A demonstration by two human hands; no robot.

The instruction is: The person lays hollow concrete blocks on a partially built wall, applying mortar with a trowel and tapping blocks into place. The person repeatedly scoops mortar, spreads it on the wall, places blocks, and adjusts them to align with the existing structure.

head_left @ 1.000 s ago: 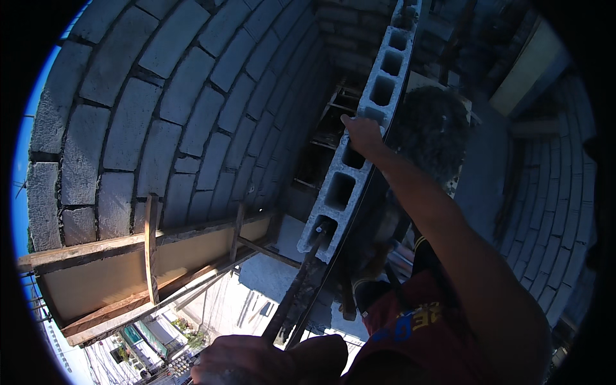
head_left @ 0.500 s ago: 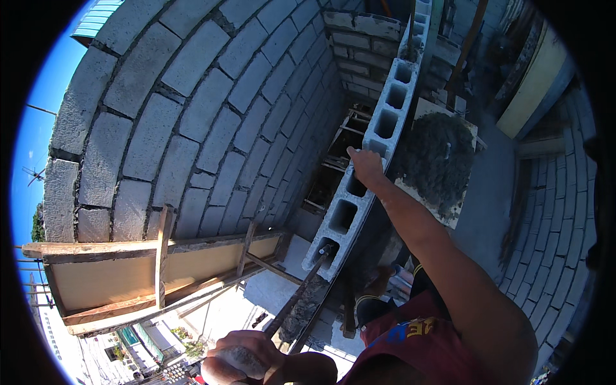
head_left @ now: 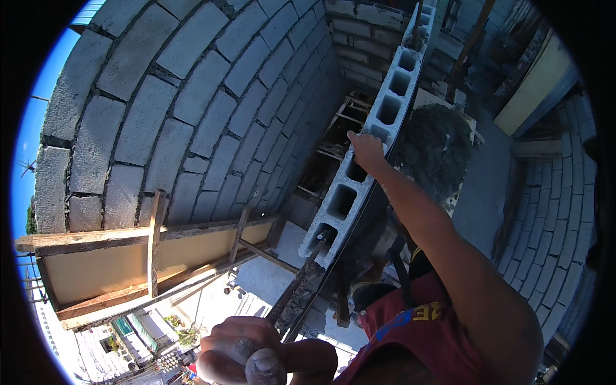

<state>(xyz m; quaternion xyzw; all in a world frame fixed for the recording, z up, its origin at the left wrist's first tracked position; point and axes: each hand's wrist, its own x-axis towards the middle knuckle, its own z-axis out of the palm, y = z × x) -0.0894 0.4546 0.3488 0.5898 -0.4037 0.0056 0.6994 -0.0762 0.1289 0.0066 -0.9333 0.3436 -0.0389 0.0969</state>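
A grey hollow concrete block [head_left: 329, 222] lies at the near end of a row of blocks, its hollows facing up. My right hand [head_left: 367, 153] is closed over the block's top at a hollow, thumb toward the left face; the fingertips are partly hidden. My left hand [head_left: 240, 351] is low in view, in a fist round a dark steel bar [head_left: 294, 289]. The bar runs from the fist to the end hollow of the block. Below that end, rough mortar [head_left: 305, 296] shows on the wall top.
A tall block wall [head_left: 205, 122] rises at left, above a timber-framed panel [head_left: 106, 269]. A mortar heap [head_left: 436, 144] sits on a board right of the block row. Another upright bar [head_left: 416, 22] stands farther along. Bright ground drops away at lower left.
The view has shifted slightly, and the block row sits a little higher in it. My left fist has turned, so its thumb now shows. My right hand keeps its hold on the block.
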